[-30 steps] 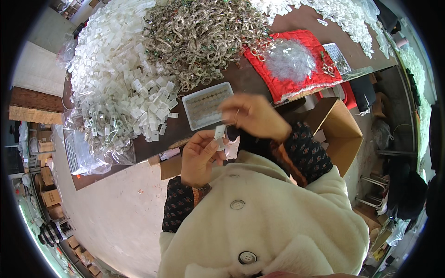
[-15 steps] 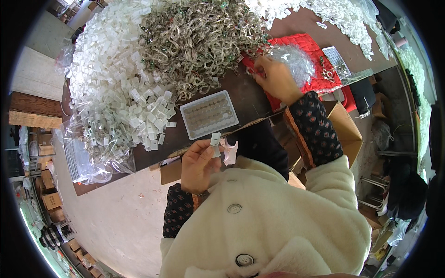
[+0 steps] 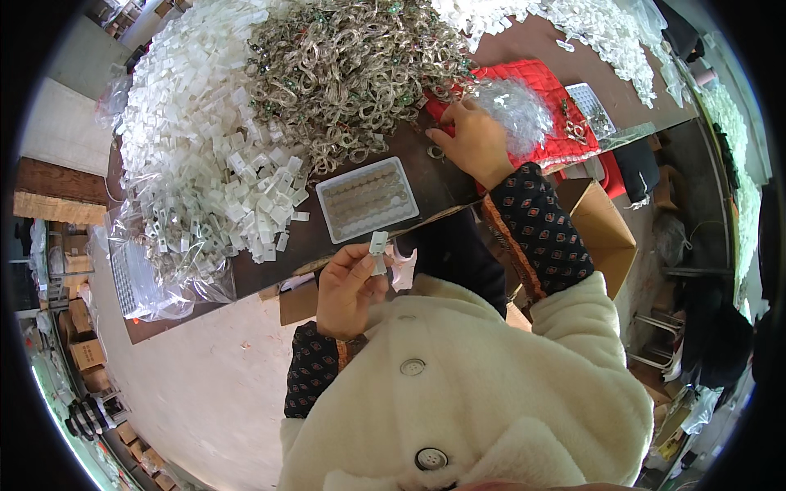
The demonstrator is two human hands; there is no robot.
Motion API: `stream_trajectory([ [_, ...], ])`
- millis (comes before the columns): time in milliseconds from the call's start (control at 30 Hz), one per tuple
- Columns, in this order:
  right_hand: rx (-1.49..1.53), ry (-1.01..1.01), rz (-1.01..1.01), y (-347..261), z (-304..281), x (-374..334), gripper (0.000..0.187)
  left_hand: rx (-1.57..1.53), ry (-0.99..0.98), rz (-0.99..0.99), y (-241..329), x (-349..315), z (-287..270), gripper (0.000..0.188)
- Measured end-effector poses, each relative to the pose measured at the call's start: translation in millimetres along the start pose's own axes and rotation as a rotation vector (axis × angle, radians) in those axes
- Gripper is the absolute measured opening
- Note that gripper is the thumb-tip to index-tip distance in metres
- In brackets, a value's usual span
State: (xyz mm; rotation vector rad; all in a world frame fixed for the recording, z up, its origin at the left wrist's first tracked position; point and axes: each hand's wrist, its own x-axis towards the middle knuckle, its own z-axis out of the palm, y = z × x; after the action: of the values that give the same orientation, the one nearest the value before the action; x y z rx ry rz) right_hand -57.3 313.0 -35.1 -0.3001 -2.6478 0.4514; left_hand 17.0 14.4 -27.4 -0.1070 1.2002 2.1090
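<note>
Red cloth (image 3: 550, 75) now lies partly beneath the right hand (image 3: 477, 141).

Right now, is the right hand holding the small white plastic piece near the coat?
No, the left hand holds the small white plastic piece, while the right hand is by the red cloth.

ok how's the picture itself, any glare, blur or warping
Head view: straight edges bow toward the dark rim; head view: glints on the clear plastic bag, and the upper part of the white pile looks washed out; head view: left hand and right hand look fairly sharp.
</note>
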Motion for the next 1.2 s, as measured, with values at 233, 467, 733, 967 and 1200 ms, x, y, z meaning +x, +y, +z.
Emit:
stream_trajectory([
  [233, 0.588, -0.15, 0.051, -10.9, -19.3, -8.2, 0.018, 0.025, -0.069, 0.146, 1.8, -0.1, 1.9, 0.026],
  [467, 0.812, -0.302, -0.321, -82.4, -71.8, -77.5, 0.023, -0.106, -0.169, 0.387, 5.9, 5.3, 15.7, 0.028],
  [733, 0.651, -0.081, -0.519, -108.7, -62.6, -95.9, 0.026, -0.106, -0.115, 0.409, 3.4, -8.7, 10.8, 0.035],
  [967, 0.844, -0.038, -0.366, -113.2, -62.8, -100.2, 0.025, -0.246, -0.13, 0.439, -2.0, -9.0, 6.9, 0.03],
  [1200, 1.204, -0.308, -0.03, -123.0, -69.5, -112.8, 0.011, -0.103, -0.091, 0.643, -6.5, -8.2, 9.5, 0.031],
])
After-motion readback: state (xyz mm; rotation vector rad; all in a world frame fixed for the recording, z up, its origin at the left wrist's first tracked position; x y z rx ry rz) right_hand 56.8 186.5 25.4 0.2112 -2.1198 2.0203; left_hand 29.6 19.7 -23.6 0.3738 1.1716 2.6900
